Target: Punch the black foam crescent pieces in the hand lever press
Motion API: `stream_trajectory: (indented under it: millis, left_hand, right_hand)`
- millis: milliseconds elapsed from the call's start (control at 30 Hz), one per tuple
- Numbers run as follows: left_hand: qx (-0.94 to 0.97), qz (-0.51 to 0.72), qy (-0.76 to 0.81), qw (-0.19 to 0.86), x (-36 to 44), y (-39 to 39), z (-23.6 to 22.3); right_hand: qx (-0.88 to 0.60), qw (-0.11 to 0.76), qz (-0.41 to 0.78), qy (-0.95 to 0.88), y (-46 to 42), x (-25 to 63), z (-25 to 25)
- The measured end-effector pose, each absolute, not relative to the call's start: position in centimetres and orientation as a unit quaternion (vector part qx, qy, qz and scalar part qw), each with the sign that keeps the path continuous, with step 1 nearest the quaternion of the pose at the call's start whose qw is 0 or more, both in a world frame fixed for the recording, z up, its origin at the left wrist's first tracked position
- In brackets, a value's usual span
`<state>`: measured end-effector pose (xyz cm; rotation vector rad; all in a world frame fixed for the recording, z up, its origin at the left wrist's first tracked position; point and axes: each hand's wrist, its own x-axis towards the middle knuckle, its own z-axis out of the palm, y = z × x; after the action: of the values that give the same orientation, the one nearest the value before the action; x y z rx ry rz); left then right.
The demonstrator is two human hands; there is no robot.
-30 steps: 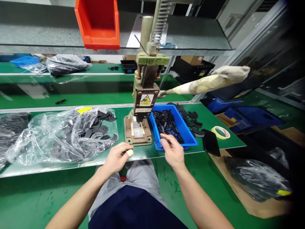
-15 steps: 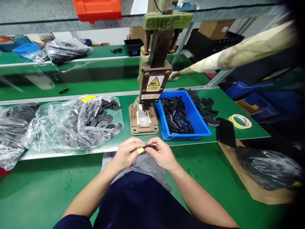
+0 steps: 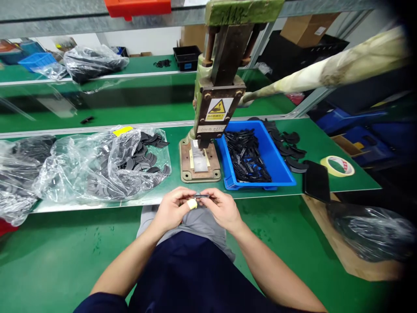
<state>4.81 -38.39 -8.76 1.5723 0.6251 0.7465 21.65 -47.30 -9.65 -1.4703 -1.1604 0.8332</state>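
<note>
My left hand and my right hand meet in front of me, just below the bench edge. Both pinch a thin black strip between their fingertips. A yellowish wrap covers one left fingertip. Straight ahead stands a hand press with a yellow warning label, its base plate on the green bench. To the right of the press sits a blue tray filled with several black strips.
A clear plastic bag of black curved pieces lies left of the press. More curved black pieces, a flat black item and a tape roll lie to the right. The press's wrapped lever sticks out rightward. A bagged load sits lower right.
My right hand came back from the blue tray with a black strip and met my left hand. Both hands now hold the strip near the bench edge; the view moved closer to the press.
</note>
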Motion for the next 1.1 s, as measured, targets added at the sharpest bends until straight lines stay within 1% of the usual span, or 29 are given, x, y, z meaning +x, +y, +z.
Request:
stream_trajectory:
  millis: [133,300,533,800,1100]
  left_hand:
    - [0.73,0.346,0.261,0.528,4.6,-38.4,-8.6]
    - [0.754,0.353,0.243,0.497,4.5,-38.3,-8.5]
    - [0.764,0.365,0.222,0.483,4.2,-38.5,-8.9]
    - [0.759,0.37,0.22,0.489,3.5,-39.4,-11.1]
    - [0.754,0.365,0.23,0.495,3.3,-39.6,-12.2]
  right_hand:
    - [-0.617,0.515,0.329,-0.497,-47.5,21.5,-9.6]
    - [-0.631,0.508,0.273,-0.519,-47.8,21.5,-9.4]
    - [-0.631,0.493,0.253,-0.543,-48.1,21.3,-9.7]
    - [-0.64,0.469,0.269,-0.546,-49.4,20.7,-11.5]
    - [-0.628,0.491,0.304,-0.522,-49.3,20.5,-12.2]
